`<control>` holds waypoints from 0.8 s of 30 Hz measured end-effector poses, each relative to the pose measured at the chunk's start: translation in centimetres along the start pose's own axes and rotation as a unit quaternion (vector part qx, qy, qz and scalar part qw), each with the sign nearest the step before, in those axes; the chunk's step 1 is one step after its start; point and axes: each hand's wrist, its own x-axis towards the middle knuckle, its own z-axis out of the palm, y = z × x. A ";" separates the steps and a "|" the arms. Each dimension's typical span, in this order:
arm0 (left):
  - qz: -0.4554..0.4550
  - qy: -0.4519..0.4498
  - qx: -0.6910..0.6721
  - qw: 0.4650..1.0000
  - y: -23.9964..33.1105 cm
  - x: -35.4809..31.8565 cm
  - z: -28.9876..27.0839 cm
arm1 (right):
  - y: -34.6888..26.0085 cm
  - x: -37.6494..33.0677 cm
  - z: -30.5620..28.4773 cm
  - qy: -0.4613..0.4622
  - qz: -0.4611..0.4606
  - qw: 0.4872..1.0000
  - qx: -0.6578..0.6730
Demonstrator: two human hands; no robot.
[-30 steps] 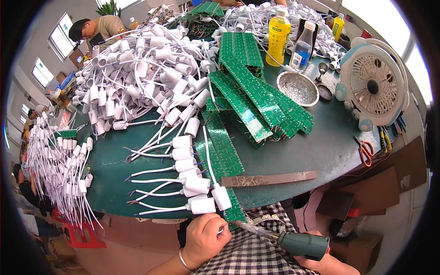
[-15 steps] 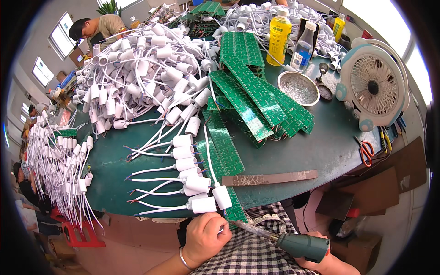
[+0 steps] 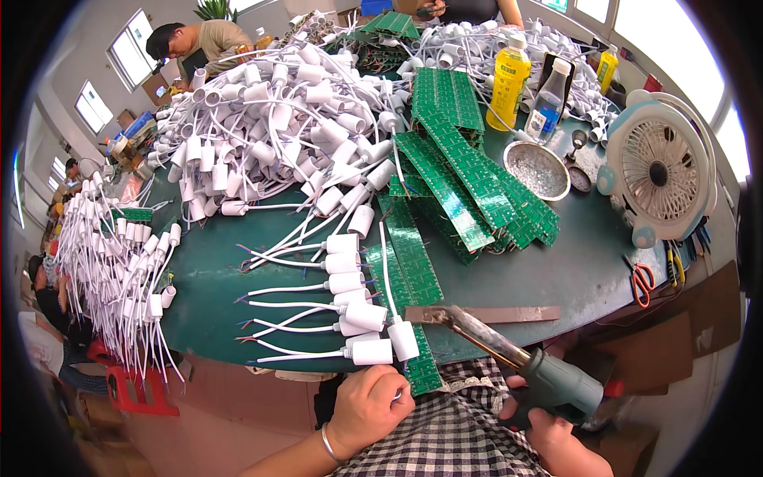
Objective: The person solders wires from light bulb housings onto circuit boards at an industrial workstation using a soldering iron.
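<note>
My right hand grips the green handle of a soldering iron, its metal barrel pointing up and left. The iron's tip is over the left part of a brown strip; whether they touch I cannot tell. My left hand is closed in a fist at the table's front edge; a tiny bit of something shows at its curled fingers, too small to name. Just beyond it, a white lamp holder with a white cable lies on a long green circuit board. Beside that board, several lamp holders lie in a column, cables leftward.
A large heap of white lamp holders covers the back left; more hang over the left edge. Stacked circuit boards, a bowl of metallic bits, bottles, a fan and orange-handled scissors stand or lie rightward. Other people sit beyond.
My right hand has raised the soldering iron; its tip moved from the near board end beside my left fist up to the brown strip. The view has shifted slightly; my left fist stays closed.
</note>
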 end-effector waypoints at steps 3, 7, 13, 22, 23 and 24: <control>0.001 0.003 -0.001 1.000 0.1 0.0 -0.2 | -1.6 2.3 3.9 -0.038 0.047 0.993 0.101; -0.001 -0.011 0.001 1.000 0.4 0.2 -0.7 | -2.0 3.5 5.6 -0.086 0.075 0.977 0.182; -0.001 -0.012 -0.022 1.000 0.6 0.2 -1.0 | -1.4 3.5 6.3 -0.021 0.096 0.978 0.182; 0.001 -0.005 -0.017 1.000 0.5 -0.6 -1.3 | -0.9 4.3 6.8 -0.037 0.034 0.985 0.166; 0.000 -0.002 -0.016 1.000 0.6 -0.3 -1.4 | -0.8 4.4 6.8 -0.049 0.035 0.984 0.169; 0.025 0.002 -0.010 1.000 0.6 -0.1 -1.5 | -0.6 4.3 6.8 -0.050 0.034 0.984 0.169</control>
